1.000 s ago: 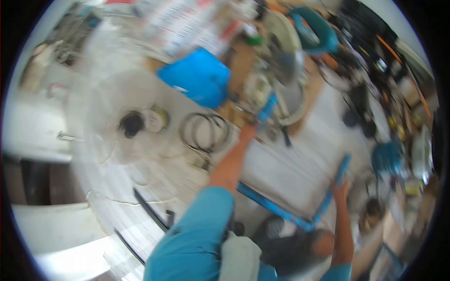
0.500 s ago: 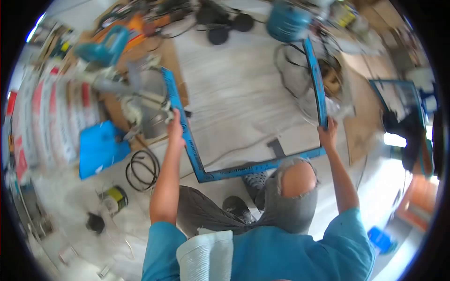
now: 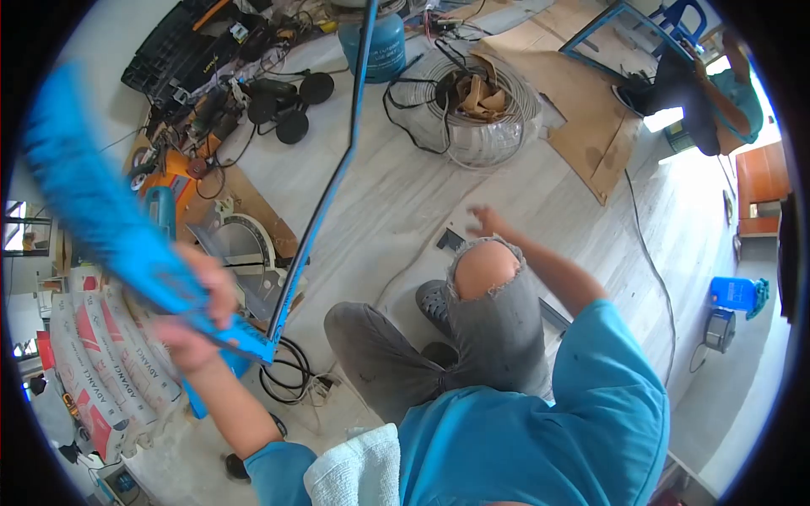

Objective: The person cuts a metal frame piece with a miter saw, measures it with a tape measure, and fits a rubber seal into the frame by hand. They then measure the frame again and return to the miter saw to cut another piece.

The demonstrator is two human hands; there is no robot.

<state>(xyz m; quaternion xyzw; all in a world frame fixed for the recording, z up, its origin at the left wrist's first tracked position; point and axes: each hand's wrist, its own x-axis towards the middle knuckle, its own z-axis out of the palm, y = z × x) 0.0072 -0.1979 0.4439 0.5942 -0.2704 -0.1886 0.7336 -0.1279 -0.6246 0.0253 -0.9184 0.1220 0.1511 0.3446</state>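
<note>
A blue three-sided frame [image 3: 316, 221] is raised at the left, tilted up, its near arm blurred and close to the camera. My left hand [image 3: 201, 308] is wrapped round that arm a little above the corner. My right hand [image 3: 488, 221] is off the frame, above the floor beyond my raised knee; its fingers are apart and hold nothing. Near it on the floor lies a small dark flat piece [image 3: 451, 239]. A longer dark bar [image 3: 553, 317] lies partly hidden beside my knee.
A miter saw [image 3: 245, 244] and stacked bags [image 3: 93, 354] are at the left. A coil of cable [image 3: 494, 126] and a blue tank [image 3: 375, 51] are ahead. Cardboard [image 3: 595, 152] lies toward another person [image 3: 732, 97], seated beside a frame. A cord [image 3: 654, 261] crosses the floor.
The blue frame has swung up and to the left in my left hand. My right hand has let go of it and moved left, over the floor. The view has turned right.
</note>
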